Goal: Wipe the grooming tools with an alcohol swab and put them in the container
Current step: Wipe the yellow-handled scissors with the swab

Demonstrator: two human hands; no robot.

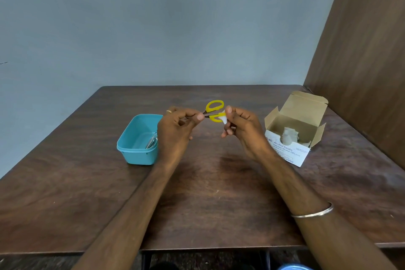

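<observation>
Small scissors with yellow handles [214, 106] are held above the middle of the table. My left hand [176, 129] pinches them at the blade end, so the blades are mostly hidden by my fingers. My right hand [240, 126] pinches a white alcohol swab [223, 119] against the lower yellow handle loop. The teal container [137, 141] stands left of my left hand, with metal grooming tools [151, 140] lying inside against its right wall.
An open cardboard box of alcohol swabs [293, 129] sits at the right, white swabs showing inside. The brown wooden table [208, 193] meets a grey wall behind and a brown panel at the right.
</observation>
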